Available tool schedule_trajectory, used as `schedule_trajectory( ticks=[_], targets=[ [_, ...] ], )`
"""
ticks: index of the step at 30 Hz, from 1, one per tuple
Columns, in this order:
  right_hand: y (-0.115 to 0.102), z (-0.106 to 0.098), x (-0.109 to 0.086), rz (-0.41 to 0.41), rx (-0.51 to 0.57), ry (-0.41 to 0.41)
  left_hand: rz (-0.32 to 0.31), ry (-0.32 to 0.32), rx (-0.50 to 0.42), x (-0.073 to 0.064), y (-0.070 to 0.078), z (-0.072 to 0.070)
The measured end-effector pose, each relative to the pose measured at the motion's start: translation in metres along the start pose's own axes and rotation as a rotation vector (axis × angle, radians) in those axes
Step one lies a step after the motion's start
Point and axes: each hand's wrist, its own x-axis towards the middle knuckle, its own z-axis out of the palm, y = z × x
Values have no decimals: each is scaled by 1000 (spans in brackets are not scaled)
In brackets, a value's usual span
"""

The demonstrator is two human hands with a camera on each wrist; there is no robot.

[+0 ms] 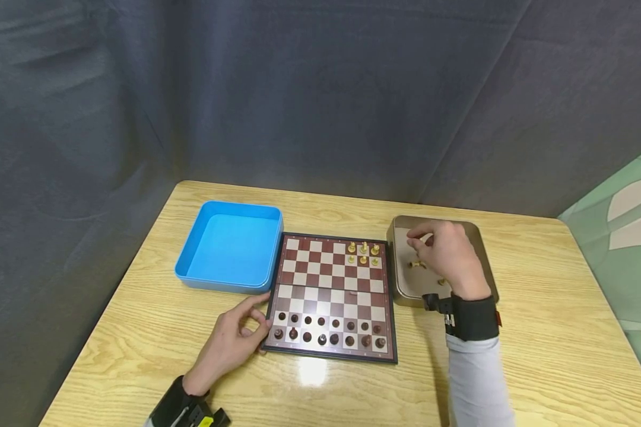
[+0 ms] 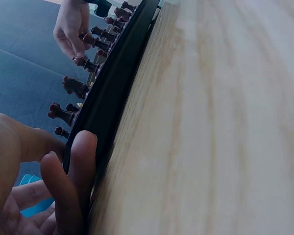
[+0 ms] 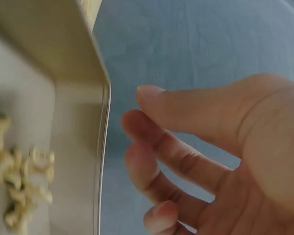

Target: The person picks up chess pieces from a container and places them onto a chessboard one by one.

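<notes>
My left hand holds the near left corner of the chessboard, its thumb and fingers bent against the dark edge in the left wrist view. Dark red chess pieces stand in two rows along the near side. At the far right of the board, several gold chess pieces stand upright. Over the metal tray, my right hand hovers with loosely bent fingers. Its thumb and forefinger tips come close together, with nothing visible between them in the right wrist view. Gold pieces lie jumbled in the tray.
A blue plastic tray stands left of the chessboard, by its far left corner. The metal tray sits close against the board's right side. A dark curtain hangs behind the wooden table.
</notes>
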Motion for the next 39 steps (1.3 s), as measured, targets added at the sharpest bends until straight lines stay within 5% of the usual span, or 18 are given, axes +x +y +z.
schedule_trajectory(
  ticks=[10, 17, 39],
  targets=[
    [30, -18, -4, 144, -26, -23, -6, -7, 33, 1, -3, 1],
    [41, -17, -2, 167, -54, -42, -8, -8, 32, 1, -3, 1],
    [40, -15, 2, 189, 21, -277, 9, -1, 37, 1, -5, 1]
  ],
)
